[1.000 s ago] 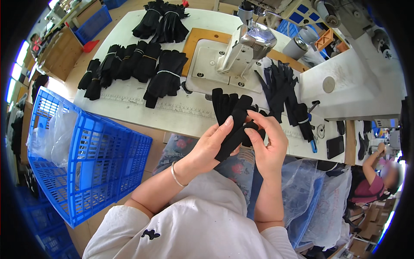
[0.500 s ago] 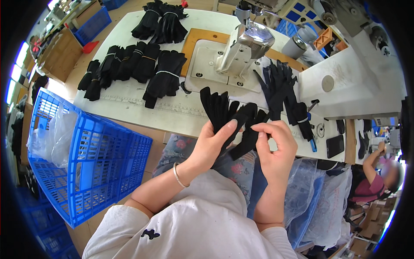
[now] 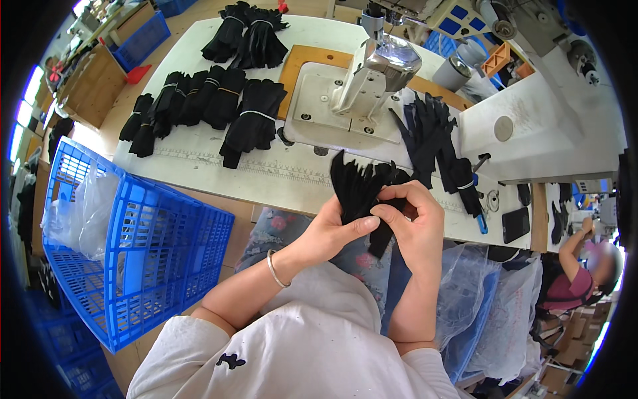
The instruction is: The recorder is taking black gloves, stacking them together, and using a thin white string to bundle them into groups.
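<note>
My left hand (image 3: 331,233) grips a fanned bunch of black fabric strips (image 3: 357,189) over my lap, just in front of the table edge. Its thumb lies across the lower part of the bunch. My right hand (image 3: 415,223) is closed at the bunch's right side, thumb and forefinger pinching strips there. One strip end (image 3: 381,241) hangs down between the two hands. Beyond my right hand, a loose pile of black strips (image 3: 428,133) lies on the table, with a tied black bundle (image 3: 465,188) beside it.
A sewing machine (image 3: 379,73) stands on the white table (image 3: 193,143). Several tied black bundles (image 3: 254,116) lie at its left. A blue crate (image 3: 166,253) with clear plastic sits at left. A phone (image 3: 516,225) and blue-handled tool (image 3: 482,225) lie at right. Another person (image 3: 571,279) works far right.
My right hand has moved left and closed in on the bunch, next to my left thumb. The strips have shifted right and now stand fanned more tightly together.
</note>
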Tool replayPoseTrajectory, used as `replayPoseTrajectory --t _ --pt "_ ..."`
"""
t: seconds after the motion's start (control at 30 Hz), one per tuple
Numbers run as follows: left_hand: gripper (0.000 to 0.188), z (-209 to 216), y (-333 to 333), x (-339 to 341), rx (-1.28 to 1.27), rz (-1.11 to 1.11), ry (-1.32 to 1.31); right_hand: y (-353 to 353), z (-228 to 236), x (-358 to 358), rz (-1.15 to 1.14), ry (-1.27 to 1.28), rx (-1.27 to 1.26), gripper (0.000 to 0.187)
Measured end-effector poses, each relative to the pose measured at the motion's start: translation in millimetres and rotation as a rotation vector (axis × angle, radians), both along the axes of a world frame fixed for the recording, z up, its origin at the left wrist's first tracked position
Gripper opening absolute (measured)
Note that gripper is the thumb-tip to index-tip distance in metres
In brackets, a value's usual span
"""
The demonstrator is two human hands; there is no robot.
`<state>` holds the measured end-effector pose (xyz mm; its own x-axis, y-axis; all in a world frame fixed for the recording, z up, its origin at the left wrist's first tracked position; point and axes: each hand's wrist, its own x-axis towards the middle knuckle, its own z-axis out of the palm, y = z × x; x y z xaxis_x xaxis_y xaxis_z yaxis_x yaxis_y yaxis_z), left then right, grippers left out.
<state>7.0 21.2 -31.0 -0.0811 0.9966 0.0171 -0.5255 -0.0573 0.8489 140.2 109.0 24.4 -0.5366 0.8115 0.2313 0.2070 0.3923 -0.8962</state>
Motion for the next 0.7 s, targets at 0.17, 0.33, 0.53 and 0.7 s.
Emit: replayPoseTrajectory --t 0.17,0.33,0.53,0.7 --pt "0.045 -7.9 6.7 7.8 0.104 0.093 0.170 -0.9 5.1 0.0 -0.012 -0.076 0.078 0.022" --pt "0.041 -14.3 6.1 -3.4 0.029 -0.125 -0.239 8.5 -5.6 9.5 0.026 0.008 -0.043 0.012" --pt "0.049 -0.8 8.5 -10.3 0.021 -0.166 -0.521 13.6 19.4 45.9 -0.025 0.053 -0.238 0.010" --pt "0.051 -0.3 9.9 -7.6 -0.035 -0.113 -0.427 15.5 29.4 57.4 0.206 0.211 -0.259 0.014"
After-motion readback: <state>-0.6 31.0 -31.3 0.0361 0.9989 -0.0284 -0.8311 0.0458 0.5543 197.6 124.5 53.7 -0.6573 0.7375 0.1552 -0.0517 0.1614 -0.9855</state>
